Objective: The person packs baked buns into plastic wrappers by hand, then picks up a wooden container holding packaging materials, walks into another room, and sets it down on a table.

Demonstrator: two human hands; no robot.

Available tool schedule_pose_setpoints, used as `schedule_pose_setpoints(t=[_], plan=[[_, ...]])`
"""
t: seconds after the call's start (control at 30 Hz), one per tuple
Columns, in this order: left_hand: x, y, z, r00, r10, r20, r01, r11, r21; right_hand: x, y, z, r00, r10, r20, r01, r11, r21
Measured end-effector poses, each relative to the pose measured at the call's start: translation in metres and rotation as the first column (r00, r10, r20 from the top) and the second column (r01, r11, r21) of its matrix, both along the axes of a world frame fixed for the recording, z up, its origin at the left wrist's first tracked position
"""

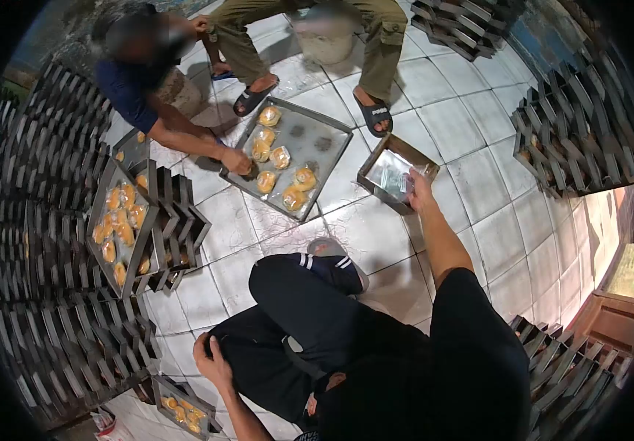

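My right hand [421,189] reaches over the near side of a small rectangular box [379,192]. Its fingers are closed at the edge of the clear plastic bags [390,173] lying inside; how many are between the fingers is hidden. My left hand [214,361] rests on my dark trouser leg with its fingers apart, holding nothing. Left of the box lies a large metal tray [298,140] bearing several round golden buns [304,178], at least some in clear wrapping.
A co-worker's hand [236,160] touches the tray's left side. Another person's sandalled foot [376,117] stands behind the box. Stacked trays [122,228] with buns rise at left, more dark stacks [578,132] at right. A smaller tray of buns [184,411] lies at bottom left.
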State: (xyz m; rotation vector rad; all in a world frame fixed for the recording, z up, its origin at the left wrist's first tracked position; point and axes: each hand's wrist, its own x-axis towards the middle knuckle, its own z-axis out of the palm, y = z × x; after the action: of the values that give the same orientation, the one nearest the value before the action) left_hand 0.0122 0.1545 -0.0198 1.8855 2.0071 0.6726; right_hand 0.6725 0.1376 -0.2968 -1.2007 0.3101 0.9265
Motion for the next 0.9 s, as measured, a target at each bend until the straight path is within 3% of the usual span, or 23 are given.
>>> schedule_pose_setpoints(t=[0.07, 0.17, 0.2, 0.3, 0.43, 0.47, 0.57, 0.6, 0.7, 0.77, 0.83, 0.9], plan=[[0.008, 0.003, 0.002, 1.000, -0.010, -0.006, 0.010, 1.000, -0.022, 0.008, -0.002, -0.023, 0.994, -0.085, -0.063, 0.085, 0.996, 0.002], [0.019, 0.008, 0.007, 0.999, -0.011, -0.030, 0.009, 0.998, -0.057, 0.037, -0.016, -0.094, 0.998, 0.032, -0.055, -0.021, 0.982, 0.190], [0.019, 0.009, 0.006, 0.999, -0.012, -0.043, 0.009, 0.998, -0.067, 0.012, 0.003, -0.043, 0.968, -0.243, -0.057, 0.240, 0.969, -0.052], [0.024, 0.013, 0.008, 0.997, -0.026, -0.073, 0.019, 0.996, -0.091, 0.004, 0.007, -0.057, 0.973, -0.219, 0.076, 0.224, 0.973, -0.051], [0.027, 0.017, 0.007, 0.996, -0.013, -0.091, 0.003, 0.995, -0.102, 0.014, 0.018, -0.068, 0.934, -0.328, 0.140, 0.351, 0.914, -0.205], [0.027, 0.017, 0.006, 0.995, -0.019, -0.100, 0.009, 0.995, -0.103, 0.020, 0.013, -0.063, 0.928, -0.371, 0.035, 0.372, 0.927, -0.032], [0.029, 0.019, 0.006, 0.993, -0.040, -0.109, 0.028, 0.993, -0.113, 0.029, 0.015, -0.066, 0.812, -0.584, -0.011, 0.582, 0.810, -0.076], [0.032, 0.020, 0.008, 0.994, -0.040, -0.106, 0.027, 0.993, -0.118, 0.025, 0.017, -0.065, 0.799, -0.599, 0.061, 0.602, 0.794, -0.087], [0.038, 0.020, 0.012, 0.991, -0.035, -0.127, 0.021, 0.993, -0.114, 0.017, 0.019, -0.060, 0.843, -0.530, 0.095, 0.538, 0.836, -0.107], [0.039, 0.020, 0.014, 0.990, -0.033, -0.140, 0.018, 0.994, -0.109, 0.010, 0.019, -0.106, 0.805, -0.336, 0.489, 0.514, 0.806, -0.294], [0.039, 0.018, 0.015, 0.990, -0.033, -0.135, 0.019, 0.994, -0.107, 0.013, 0.011, -0.118, 0.672, -0.024, 0.740, 0.493, 0.760, -0.423], [0.039, 0.014, 0.016, 0.997, -0.025, -0.069, 0.018, 0.995, -0.095, -0.007, -0.009, -0.107, 0.456, 0.298, 0.838, 0.451, 0.735, -0.507]])
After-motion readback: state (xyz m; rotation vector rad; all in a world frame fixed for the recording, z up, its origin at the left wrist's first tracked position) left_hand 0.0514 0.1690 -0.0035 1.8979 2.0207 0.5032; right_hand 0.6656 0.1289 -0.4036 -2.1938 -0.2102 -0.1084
